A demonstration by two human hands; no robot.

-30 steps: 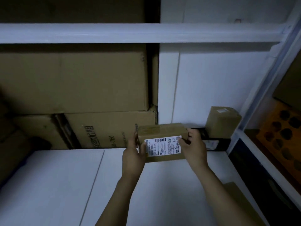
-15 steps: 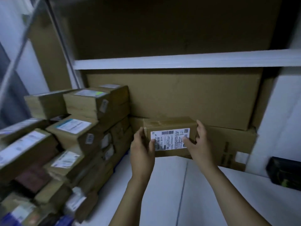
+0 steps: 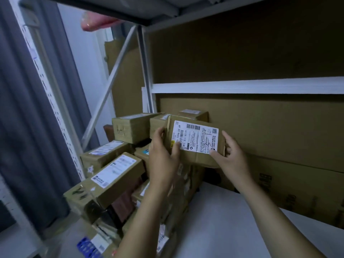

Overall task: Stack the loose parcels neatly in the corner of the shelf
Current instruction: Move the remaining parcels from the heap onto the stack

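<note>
Head cam, the only view here. A small brown cardboard parcel with a white shipping label [image 3: 196, 159] is up in the air between both hands, label facing the camera and the whole box tilted a bit, right end lower.

The left hand [image 3: 161, 156] grips the left end. Its thumb sits on the lower left corner of the label and the fingers curl round the short side. The right hand [image 3: 233, 159] grips the right end the same way, thumb pressed near the lower right corner of the label, fingers wrapped behind the edge.

The parcel sits right in front of the top of a messy pile of brown cardboard parcels with white labels [image 3: 119, 170], which fills the left corner of the white shelf board [image 3: 223, 224]. It's about level with the two top boxes of that pile, and it covers part of them. Can't tell whether it's touching them or just hovering close.

Behind the hands, big plain brown cartons [image 3: 279, 131] stand along the back of the shelf, with a white horizontal shelf beam [image 3: 242, 87] running above them. A grey metal diagonal brace [image 3: 111, 77] crosses the end of the rack behind the pile. A dark grey curtain [image 3: 28, 127] hangs further left. Some pink wrapped thing [image 3: 96, 24] pokes out near the top, too blurry to say what it is.
</note>
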